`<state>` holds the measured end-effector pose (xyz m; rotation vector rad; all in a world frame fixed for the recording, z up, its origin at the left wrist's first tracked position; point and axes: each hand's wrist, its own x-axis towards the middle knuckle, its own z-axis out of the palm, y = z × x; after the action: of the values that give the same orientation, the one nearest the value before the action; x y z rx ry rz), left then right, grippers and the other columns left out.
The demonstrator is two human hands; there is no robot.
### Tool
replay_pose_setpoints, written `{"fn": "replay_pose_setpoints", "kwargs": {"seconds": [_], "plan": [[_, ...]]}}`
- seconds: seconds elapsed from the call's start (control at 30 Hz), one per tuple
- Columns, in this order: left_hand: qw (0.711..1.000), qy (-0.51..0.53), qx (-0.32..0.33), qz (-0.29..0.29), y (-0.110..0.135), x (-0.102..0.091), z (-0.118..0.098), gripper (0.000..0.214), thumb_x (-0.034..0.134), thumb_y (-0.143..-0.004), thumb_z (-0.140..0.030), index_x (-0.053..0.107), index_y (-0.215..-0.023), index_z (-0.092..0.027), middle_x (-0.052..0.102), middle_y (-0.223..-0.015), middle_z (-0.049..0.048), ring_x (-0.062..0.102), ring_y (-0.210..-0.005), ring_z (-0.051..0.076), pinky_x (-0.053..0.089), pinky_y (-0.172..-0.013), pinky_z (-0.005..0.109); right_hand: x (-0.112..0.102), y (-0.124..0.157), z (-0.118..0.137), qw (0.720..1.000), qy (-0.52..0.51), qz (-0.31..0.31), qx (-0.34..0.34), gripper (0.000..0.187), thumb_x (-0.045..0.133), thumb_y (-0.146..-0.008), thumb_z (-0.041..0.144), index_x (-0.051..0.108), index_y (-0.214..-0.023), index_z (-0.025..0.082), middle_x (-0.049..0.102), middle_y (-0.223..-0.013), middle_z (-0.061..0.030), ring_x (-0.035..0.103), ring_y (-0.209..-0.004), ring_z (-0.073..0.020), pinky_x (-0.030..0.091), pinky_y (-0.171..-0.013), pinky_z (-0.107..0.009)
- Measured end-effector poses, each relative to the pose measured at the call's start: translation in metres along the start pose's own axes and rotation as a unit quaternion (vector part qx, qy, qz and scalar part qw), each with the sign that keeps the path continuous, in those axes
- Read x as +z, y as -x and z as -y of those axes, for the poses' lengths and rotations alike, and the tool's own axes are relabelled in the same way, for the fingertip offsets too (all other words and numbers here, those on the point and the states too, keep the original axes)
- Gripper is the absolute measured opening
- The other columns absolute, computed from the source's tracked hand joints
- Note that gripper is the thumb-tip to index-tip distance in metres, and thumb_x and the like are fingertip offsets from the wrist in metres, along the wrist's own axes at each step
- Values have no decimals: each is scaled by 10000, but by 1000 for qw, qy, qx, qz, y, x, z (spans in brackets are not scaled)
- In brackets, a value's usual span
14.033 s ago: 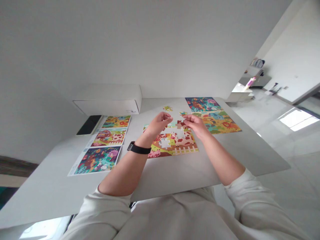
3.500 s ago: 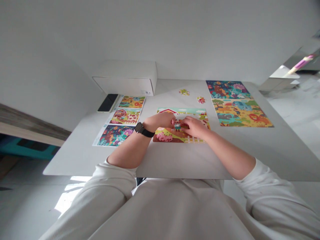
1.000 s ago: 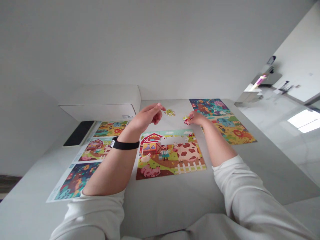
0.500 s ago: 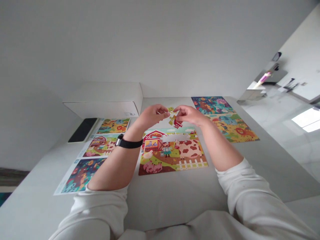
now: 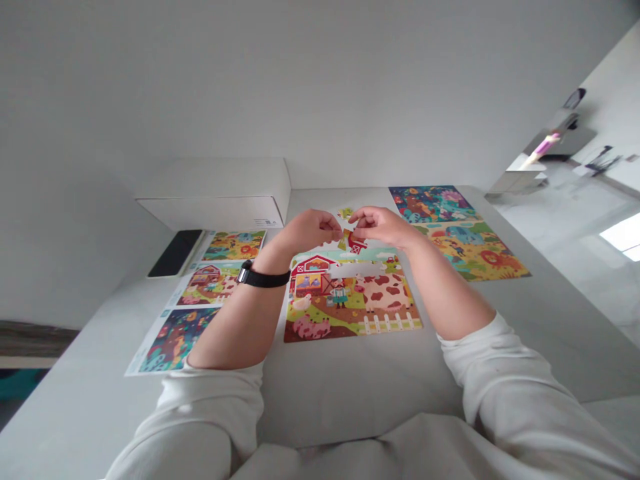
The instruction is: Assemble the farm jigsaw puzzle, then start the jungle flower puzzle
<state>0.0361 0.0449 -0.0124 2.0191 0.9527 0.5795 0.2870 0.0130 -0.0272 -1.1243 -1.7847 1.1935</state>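
Beyond the top edge of a farm jigsaw puzzle (image 5: 325,307), my two hands face each other with fingers curled in. My left hand (image 5: 317,230), with a black watch band on its wrist, pinches a small yellow-green puzzle piece (image 5: 344,240). Close by, my right hand (image 5: 380,225) has its thumb and fingers bent around a piece mostly hidden by them. A red barn puzzle piece (image 5: 357,247) shows just below its thumb, and a green piece (image 5: 345,213) lies behind the fingertips. The farm puzzle has a pale gap (image 5: 355,269) in its upper middle.
Left of the puzzle lies a sheet with printed pictures (image 5: 173,303), beside a dark phone (image 5: 175,253). A white box (image 5: 215,210) stands against the wall. At the right are an underwater picture puzzle (image 5: 433,203) and a safari picture puzzle (image 5: 473,250).
The view has shifted slightly, so the table things sit a little further right and higher. Both hands stay close together over the pieces, and the small pieces between them have shifted slightly.
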Motion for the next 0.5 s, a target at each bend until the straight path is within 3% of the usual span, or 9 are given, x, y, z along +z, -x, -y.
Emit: {"fn": "replay_pose_setpoints", "kwargs": {"seconds": [0.3, 0.5], "plan": [[999, -19, -14, -39, 2, -10, 3, 89, 790, -797, -270, 785, -825, -187, 750, -712, 29, 627, -591, 123, 455, -556, 237, -5, 1, -1, 999, 25, -10, 46, 210, 870, -819, 339, 776, -958, 214, 798, -950, -53, 721, -849, -192, 591, -825, -329], [999, -32, -24, -34, 1, -8, 2, 50, 753, -796, -197, 803, -796, -197, 747, -700, 13, 623, -600, 119, 437, -570, 232, 4, -2, -6, 998, 12, -23, 53, 272, 898, -775, 398, 765, -931, 219, 797, -914, -40, 726, -866, -201, 597, -853, -339]]}}
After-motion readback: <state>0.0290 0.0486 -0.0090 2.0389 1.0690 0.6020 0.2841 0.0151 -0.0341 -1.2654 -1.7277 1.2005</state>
